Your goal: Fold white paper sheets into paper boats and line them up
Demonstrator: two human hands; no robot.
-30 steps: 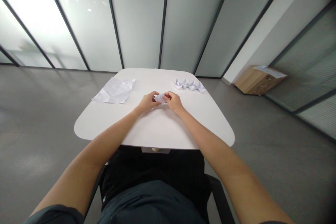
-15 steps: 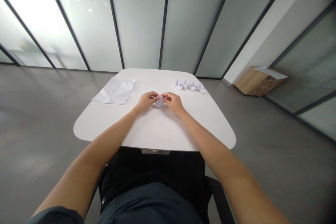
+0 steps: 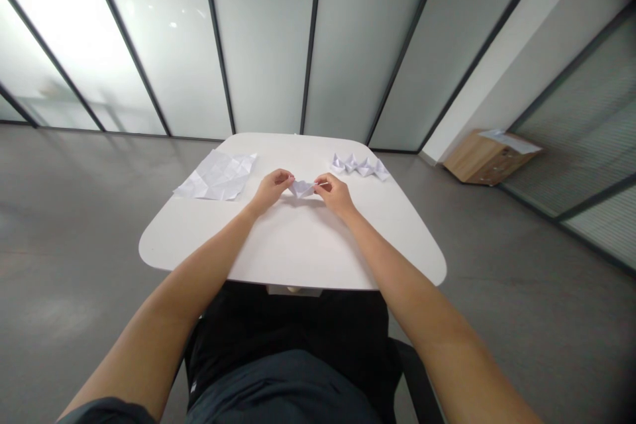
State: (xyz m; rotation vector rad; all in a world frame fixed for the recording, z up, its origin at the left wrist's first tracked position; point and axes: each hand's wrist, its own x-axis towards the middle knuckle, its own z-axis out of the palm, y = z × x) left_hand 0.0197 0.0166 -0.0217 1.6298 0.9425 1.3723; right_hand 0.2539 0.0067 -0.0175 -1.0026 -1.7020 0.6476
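Note:
A small folded white paper (image 3: 302, 189) is stretched between my two hands above the middle of the table. My left hand (image 3: 271, 189) pinches its left end, and my right hand (image 3: 334, 193) pinches its right end. Both sets of fingers are closed on the paper, whose outer tips they hide. Its middle shows a pointed fold hanging down. Farther right, several folded white paper boats (image 3: 358, 165) stand in a row, close to one another.
Creased sheets of white paper (image 3: 216, 175) lie at the table's left side. The white table (image 3: 298, 252) has rounded corners. Behind it stands a frosted glass partition (image 3: 263, 40). A wooden cabinet (image 3: 479, 158) with papers on top is on the floor at right.
My hands have moved apart, the left one leftward and the right one slightly rightward. The folded paper between them is now drawn out wider and more of it shows.

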